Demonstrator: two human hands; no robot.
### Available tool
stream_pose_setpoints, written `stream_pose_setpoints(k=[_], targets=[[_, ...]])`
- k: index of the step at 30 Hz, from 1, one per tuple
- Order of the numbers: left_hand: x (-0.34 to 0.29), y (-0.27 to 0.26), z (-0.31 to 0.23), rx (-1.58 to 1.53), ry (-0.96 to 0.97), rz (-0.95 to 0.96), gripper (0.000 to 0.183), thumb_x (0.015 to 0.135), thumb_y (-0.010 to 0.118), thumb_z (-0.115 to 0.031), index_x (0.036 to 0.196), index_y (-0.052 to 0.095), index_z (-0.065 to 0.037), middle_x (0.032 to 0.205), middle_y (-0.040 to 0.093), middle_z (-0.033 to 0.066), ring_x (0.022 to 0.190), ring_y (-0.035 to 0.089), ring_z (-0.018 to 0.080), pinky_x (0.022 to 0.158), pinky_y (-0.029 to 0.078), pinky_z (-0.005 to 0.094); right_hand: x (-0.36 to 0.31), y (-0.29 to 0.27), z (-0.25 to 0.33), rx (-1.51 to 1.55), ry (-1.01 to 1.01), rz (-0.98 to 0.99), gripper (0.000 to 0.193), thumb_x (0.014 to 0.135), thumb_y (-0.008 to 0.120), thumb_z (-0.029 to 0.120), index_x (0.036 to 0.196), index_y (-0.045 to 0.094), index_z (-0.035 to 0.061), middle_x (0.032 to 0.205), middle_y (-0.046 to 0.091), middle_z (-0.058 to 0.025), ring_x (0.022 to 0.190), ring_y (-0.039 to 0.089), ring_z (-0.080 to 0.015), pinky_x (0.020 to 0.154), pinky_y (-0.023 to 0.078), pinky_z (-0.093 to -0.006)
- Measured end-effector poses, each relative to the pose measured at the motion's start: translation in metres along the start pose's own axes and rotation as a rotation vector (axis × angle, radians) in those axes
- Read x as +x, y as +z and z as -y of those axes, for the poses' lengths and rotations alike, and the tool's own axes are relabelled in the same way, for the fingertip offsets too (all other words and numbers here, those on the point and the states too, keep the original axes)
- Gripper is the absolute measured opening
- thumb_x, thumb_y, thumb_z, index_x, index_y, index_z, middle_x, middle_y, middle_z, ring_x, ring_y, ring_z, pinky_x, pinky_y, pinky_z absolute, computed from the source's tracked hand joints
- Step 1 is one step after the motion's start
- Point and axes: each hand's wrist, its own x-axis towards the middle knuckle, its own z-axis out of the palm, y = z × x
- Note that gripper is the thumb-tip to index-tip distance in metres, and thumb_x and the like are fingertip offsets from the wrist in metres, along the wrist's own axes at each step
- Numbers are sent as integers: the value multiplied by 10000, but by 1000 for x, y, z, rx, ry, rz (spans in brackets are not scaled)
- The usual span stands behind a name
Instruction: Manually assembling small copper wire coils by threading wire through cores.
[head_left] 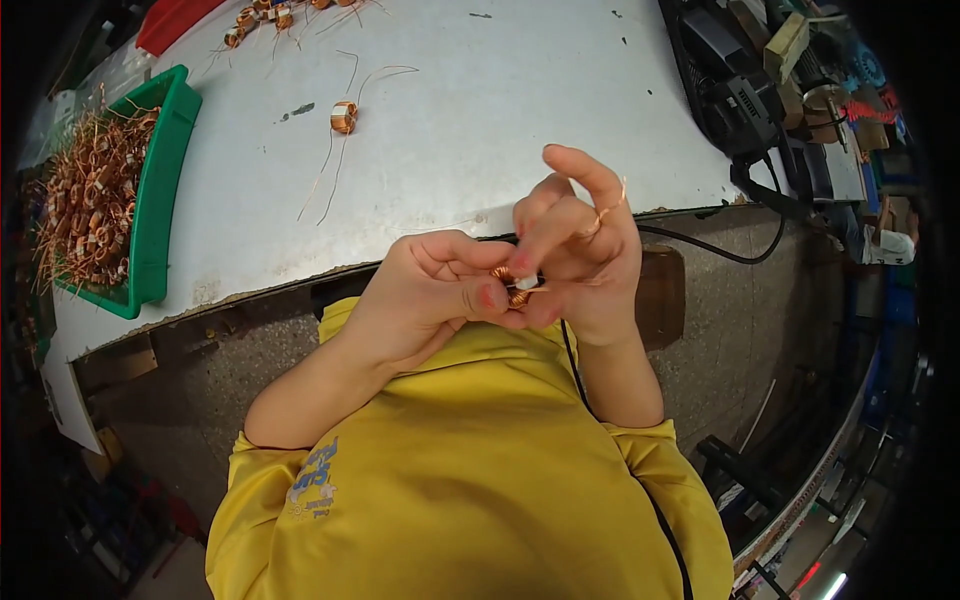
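A small ring-shaped coil (517, 297) wound with copper wire, with a white piece at its middle, is held close to my body just off the table's front edge. My left hand (430, 285) pinches it between thumb and fingers. From the other side my right hand (585, 250) grips the coil with thumb and a finger, its other fingers raised. A strand of copper wire (603, 212) loops around the raised fingers of my right hand. The fingers hide part of the coil.
A single copper coil (343, 118) with long leads lies on the white table (450, 120). Several more coils (270, 14) lie at the far edge. A green tray (160, 200) heaped with coils stands left. Black equipment (735, 105) and a cable (730, 258) are at right.
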Motion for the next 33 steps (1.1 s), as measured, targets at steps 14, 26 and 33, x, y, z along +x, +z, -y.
stream_pose_setpoints(k=[14, 26, 33], targets=[[3, 30, -3, 700, 219, -57, 170, 708, 626, 130, 797, 552, 6, 751, 624, 132, 664, 624, 201, 591, 521, 249, -1, 1, 14, -402, 229, 78, 332, 727, 513, -5, 1055, 557, 12, 721, 588, -56, 724, 474, -105, 719, 376, -218], [3, 38, 23, 463, 53, 29, 184, 724, 609, 150, 794, 515, 8, 869, 614, 137, 714, 600, 153, 647, 498, 201, -10, -12, 73, -410, 367, 88, 204, 871, 441, 115, 907, 619, 22, 673, 583, -30, 475, 406, -75, 460, 337, -180], [2, 39, 22, 156, 24, 99, 226, 741, 601, 125, 888, 484, 0, 854, 568, 140, 670, 591, 209, 605, 485, 235, -7, -24, 88, -518, 218, -120, 222, 899, 448, 184, 818, 598, 43, 598, 514, 1, 459, 358, -60, 429, 298, -187]])
